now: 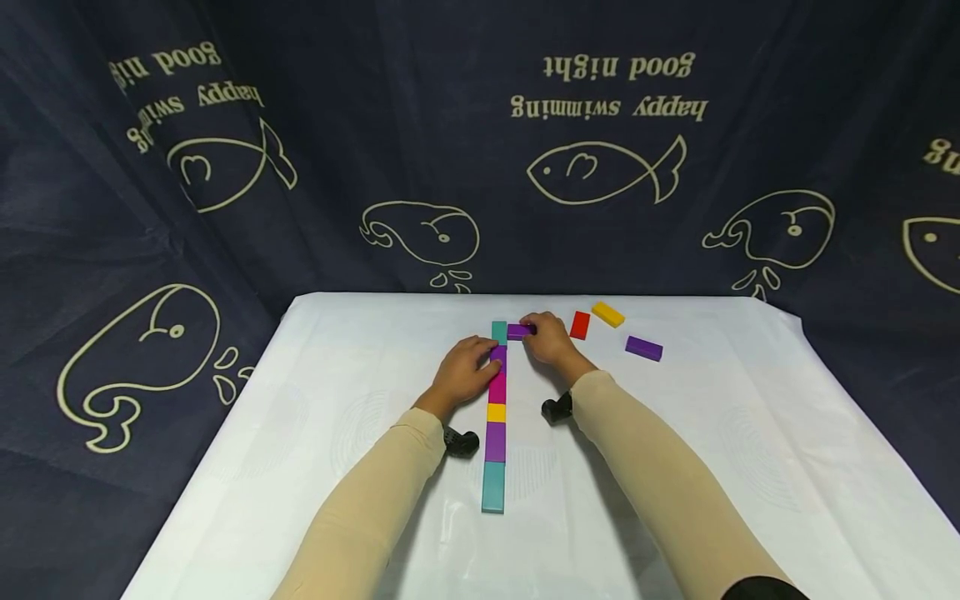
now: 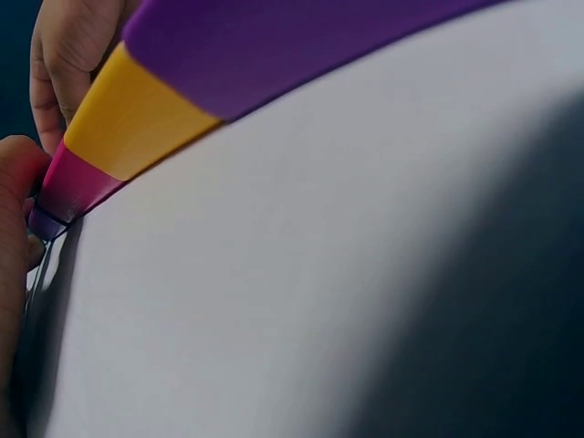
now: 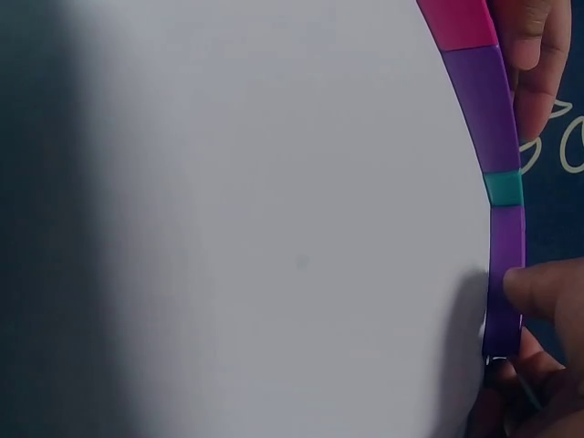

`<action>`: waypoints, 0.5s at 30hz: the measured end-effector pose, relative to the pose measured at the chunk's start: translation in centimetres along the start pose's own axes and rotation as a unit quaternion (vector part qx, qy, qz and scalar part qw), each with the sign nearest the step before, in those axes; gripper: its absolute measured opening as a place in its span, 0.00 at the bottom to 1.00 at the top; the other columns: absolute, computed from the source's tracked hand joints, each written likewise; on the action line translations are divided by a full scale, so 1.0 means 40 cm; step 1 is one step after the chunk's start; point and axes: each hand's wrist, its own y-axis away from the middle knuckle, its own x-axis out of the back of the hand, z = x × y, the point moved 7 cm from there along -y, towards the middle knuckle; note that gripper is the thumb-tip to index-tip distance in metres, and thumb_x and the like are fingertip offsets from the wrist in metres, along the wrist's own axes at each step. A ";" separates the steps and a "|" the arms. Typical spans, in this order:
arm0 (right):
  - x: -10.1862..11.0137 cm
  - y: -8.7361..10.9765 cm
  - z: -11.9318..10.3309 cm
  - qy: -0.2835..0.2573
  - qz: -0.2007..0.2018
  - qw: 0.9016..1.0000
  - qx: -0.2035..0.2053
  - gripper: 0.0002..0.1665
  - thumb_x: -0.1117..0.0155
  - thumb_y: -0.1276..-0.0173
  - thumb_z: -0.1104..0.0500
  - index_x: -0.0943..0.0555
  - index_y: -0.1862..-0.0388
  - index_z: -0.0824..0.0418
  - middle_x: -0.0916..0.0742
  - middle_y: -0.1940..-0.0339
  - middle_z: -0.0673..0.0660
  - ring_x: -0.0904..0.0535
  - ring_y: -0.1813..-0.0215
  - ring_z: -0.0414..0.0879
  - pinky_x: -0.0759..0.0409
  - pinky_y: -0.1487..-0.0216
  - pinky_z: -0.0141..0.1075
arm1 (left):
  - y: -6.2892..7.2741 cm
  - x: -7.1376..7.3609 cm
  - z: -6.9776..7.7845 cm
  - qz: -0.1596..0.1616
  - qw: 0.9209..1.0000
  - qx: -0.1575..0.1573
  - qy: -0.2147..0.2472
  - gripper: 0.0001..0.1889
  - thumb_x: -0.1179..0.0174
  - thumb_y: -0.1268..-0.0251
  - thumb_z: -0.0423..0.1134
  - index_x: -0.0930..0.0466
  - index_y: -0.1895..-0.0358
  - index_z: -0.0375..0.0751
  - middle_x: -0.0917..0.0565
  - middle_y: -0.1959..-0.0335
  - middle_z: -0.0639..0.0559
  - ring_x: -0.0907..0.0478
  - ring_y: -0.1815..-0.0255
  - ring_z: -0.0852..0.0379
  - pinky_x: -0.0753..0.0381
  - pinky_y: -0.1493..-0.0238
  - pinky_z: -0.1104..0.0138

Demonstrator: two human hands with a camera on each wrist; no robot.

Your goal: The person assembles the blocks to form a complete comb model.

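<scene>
A straight row of coloured blocks lies on the white table [image 1: 390, 517]: a near teal block [image 1: 492, 486], a purple block [image 1: 495, 442], a yellow block [image 1: 497, 412], a magenta block [image 1: 497, 388], another purple block [image 1: 498, 355] and a far teal block [image 1: 499, 332]. My left hand [image 1: 460, 371] touches the row's left side, thumb and fingertips at the far purple block. With thumb and fingers, my right hand [image 1: 549, 338] pinches a purple block [image 3: 505, 246] by its right end. That block lies crosswise, its left end against the far teal block [image 3: 505, 189].
Right of my right hand lie a red block [image 1: 580, 325], a yellow block [image 1: 608, 314] and a loose purple block [image 1: 644, 348]. Behind the table's far edge hangs a dark cloth [image 1: 315, 92] with fish and whale drawings.
</scene>
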 end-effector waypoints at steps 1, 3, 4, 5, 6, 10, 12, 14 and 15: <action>0.000 -0.001 0.001 -0.001 0.000 1.000 -0.001 0.20 0.41 0.31 0.66 0.20 0.41 0.64 0.20 0.44 0.66 0.27 0.40 0.60 0.32 0.33 0.51 | 0.000 0.000 0.000 0.001 1.000 -0.001 0.000 0.26 0.46 0.30 0.50 0.24 0.34 0.43 0.23 0.35 0.50 0.34 0.29 0.50 0.40 0.26 0.59; -0.002 -0.003 0.003 0.000 0.001 1.000 -0.002 0.20 0.41 0.31 0.66 0.20 0.41 0.64 0.20 0.44 0.66 0.27 0.40 0.60 0.32 0.33 0.51 | 0.001 0.001 0.001 0.002 1.000 -0.003 0.002 0.25 0.46 0.30 0.50 0.24 0.34 0.43 0.23 0.35 0.50 0.34 0.29 0.49 0.40 0.26 0.59; -0.003 -0.004 0.004 0.000 0.001 1.000 -0.003 0.20 0.41 0.31 0.65 0.20 0.41 0.63 0.20 0.44 0.66 0.27 0.40 0.60 0.32 0.33 0.51 | 0.001 0.000 0.002 0.003 1.000 -0.004 0.001 0.25 0.46 0.30 0.50 0.24 0.34 0.43 0.23 0.35 0.50 0.34 0.29 0.49 0.40 0.26 0.59; -0.004 -0.004 0.005 0.000 0.001 1.000 -0.006 0.20 0.41 0.31 0.65 0.20 0.41 0.63 0.20 0.44 0.66 0.27 0.40 0.60 0.32 0.33 0.51 | 0.001 0.000 0.001 0.003 1.000 -0.005 0.001 0.25 0.46 0.30 0.50 0.24 0.34 0.43 0.23 0.35 0.49 0.34 0.29 0.49 0.40 0.26 0.59; -0.006 -0.005 0.007 -0.001 0.001 1.000 -0.008 0.20 0.41 0.31 0.65 0.20 0.40 0.62 0.20 0.43 0.66 0.27 0.40 0.61 0.32 0.33 0.51 | 0.001 0.001 0.002 0.004 1.000 -0.006 0.000 0.25 0.46 0.30 0.50 0.24 0.34 0.43 0.23 0.35 0.49 0.34 0.29 0.49 0.40 0.26 0.59; -0.008 -0.002 0.006 0.000 -0.003 1.000 -0.015 0.21 0.42 0.30 0.64 0.21 0.38 0.61 0.21 0.41 0.67 0.28 0.39 0.62 0.33 0.33 0.52 | 0.004 0.002 0.004 -0.002 1.000 0.000 -0.002 0.26 0.46 0.30 0.50 0.25 0.33 0.43 0.23 0.34 0.49 0.35 0.28 0.49 0.41 0.26 0.60; -0.006 0.000 0.004 -0.001 -0.008 1.000 -0.018 0.23 0.42 0.30 0.64 0.22 0.37 0.62 0.22 0.40 0.68 0.29 0.38 0.63 0.33 0.32 0.52 | 0.005 0.004 0.006 -0.003 1.000 0.000 -0.003 0.26 0.46 0.30 0.50 0.25 0.33 0.43 0.23 0.35 0.49 0.35 0.29 0.49 0.41 0.26 0.59; -0.003 0.002 0.003 -0.004 -0.010 1.000 -0.018 0.23 0.42 0.30 0.63 0.23 0.36 0.62 0.23 0.39 0.68 0.29 0.37 0.62 0.34 0.31 0.52 | 0.004 0.005 0.007 -0.002 1.000 -0.001 -0.003 0.26 0.46 0.30 0.50 0.25 0.33 0.43 0.23 0.35 0.49 0.34 0.29 0.49 0.40 0.26 0.59; -0.001 0.002 0.004 -0.008 -0.011 1.000 -0.017 0.24 0.42 0.30 0.63 0.24 0.35 0.62 0.23 0.39 0.68 0.29 0.37 0.62 0.34 0.31 0.51 | 0.004 0.006 0.007 -0.001 1.000 -0.003 -0.003 0.25 0.46 0.30 0.49 0.25 0.34 0.43 0.23 0.35 0.49 0.34 0.29 0.49 0.40 0.26 0.59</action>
